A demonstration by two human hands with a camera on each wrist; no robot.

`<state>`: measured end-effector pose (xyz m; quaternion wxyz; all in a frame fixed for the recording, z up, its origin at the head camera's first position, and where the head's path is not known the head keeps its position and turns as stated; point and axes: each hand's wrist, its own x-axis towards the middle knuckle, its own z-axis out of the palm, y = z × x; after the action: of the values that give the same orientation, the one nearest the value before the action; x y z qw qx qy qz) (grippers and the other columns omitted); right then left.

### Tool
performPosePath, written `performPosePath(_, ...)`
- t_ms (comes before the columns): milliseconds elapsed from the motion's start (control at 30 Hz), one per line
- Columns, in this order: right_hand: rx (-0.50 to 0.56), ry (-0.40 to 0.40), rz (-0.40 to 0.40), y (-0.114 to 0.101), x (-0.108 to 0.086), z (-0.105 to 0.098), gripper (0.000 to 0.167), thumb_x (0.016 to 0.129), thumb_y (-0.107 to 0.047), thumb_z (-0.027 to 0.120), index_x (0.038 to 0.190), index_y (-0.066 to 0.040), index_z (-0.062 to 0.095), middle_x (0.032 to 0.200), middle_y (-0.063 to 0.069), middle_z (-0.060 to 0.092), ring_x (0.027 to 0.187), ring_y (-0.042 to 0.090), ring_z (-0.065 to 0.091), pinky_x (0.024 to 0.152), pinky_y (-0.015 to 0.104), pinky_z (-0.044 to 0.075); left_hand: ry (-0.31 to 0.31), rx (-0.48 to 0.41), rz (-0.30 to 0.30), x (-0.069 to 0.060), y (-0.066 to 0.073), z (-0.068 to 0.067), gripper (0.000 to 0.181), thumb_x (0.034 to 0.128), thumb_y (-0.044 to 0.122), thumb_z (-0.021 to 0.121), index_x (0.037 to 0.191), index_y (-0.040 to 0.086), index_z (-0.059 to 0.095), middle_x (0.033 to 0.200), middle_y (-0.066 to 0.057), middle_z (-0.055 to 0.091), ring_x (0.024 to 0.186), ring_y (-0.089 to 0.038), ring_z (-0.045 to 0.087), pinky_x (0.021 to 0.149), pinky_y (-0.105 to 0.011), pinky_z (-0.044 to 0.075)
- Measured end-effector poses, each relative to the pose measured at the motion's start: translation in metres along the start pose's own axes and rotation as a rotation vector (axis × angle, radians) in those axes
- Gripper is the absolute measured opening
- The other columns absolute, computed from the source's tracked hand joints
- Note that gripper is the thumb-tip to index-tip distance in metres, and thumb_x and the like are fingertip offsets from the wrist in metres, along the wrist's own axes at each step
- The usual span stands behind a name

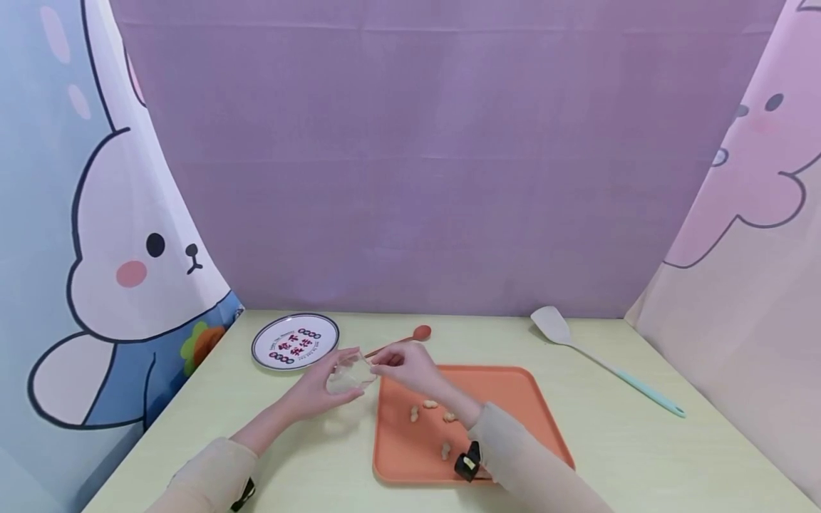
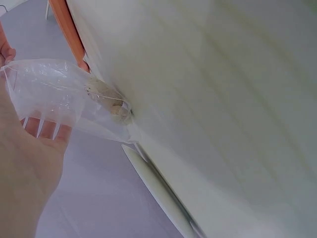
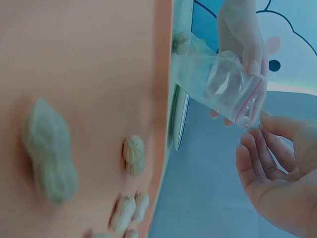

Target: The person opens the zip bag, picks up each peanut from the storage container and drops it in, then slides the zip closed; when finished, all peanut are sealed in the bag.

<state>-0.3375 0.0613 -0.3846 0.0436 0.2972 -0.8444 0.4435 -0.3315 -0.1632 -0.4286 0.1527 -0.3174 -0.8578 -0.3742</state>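
A clear zip-lock bag [image 3: 220, 82] with a red strip along its mouth hangs between my hands, left of the tray. Peanuts [image 2: 110, 101] lie in its lower end. My left hand [image 1: 316, 388] holds the bag near the mouth, thumb on one side and fingers behind the plastic. At the corner of the mouth, my right hand [image 1: 410, 367] pinches the edge between thumb and fingertips; the right wrist view shows this hand [image 3: 280, 163] beside that corner. Several unshelled peanuts [image 3: 133, 154] lie on the orange tray [image 1: 507, 385] under my right forearm.
Behind my left hand is a white plate [image 1: 266, 345] with a dark rim and red characters. A red spoon [image 1: 421, 333] lies behind the tray. To the right rests a spatula [image 1: 603, 363] with a pale green handle. A purple curtain [image 1: 410, 157] closes off the back.
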Motion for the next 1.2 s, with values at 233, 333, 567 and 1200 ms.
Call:
performPosePath(233,0.062,-0.017,0.008,0.001,-0.014,-0.02,0.014,0.085,-0.02,0.069,0.096,-0.012,0.071,0.086,0.004,0.07,0.076,0.015,0.064,0.064,0.022,0.052,0.001,-0.001,0.018,0.0,-0.002,0.0,0.069,0.078,0.031,0.076,0.134,0.004,0.046,0.123,-0.01,0.06,0.109,-0.023,0.058,0.088,-0.042,0.051)
performPosePath(333,0.084,-0.031,0.011,0.004,-0.024,-0.031,0.015,0.086,-0.019,0.068,0.097,-0.01,0.071,0.087,0.006,0.07,0.08,0.026,0.066,0.065,0.023,0.053,0.002,0.003,0.023,0.0,-0.001,0.0,0.068,0.078,0.031,0.076,0.134,0.006,0.047,0.123,-0.01,0.06,0.109,-0.023,0.059,0.088,-0.039,0.051)
performPosePath(567,0.094,-0.035,0.052,0.013,-0.051,-0.057,0.016,0.086,-0.02,0.068,0.097,-0.009,0.07,0.087,0.01,0.07,0.079,0.026,0.066,0.066,0.022,0.053,0.01,0.015,0.034,-0.001,-0.003,0.0,0.066,0.0778,0.03,0.076,0.132,0.006,0.049,0.124,-0.007,0.061,0.111,-0.022,0.058,0.088,-0.036,0.051)
performPosePath(1200,0.002,-0.136,-0.003,0.054,-0.117,-0.107,0.021,0.084,-0.016,0.069,0.096,0.002,0.069,0.089,0.014,0.071,0.079,0.004,0.064,0.07,0.023,0.055,-0.013,0.008,0.015,-0.003,0.0,0.001,0.064,0.0792,0.034,0.075,0.132,0.008,0.05,0.125,-0.005,0.059,0.111,-0.021,0.057,0.09,-0.036,0.05)
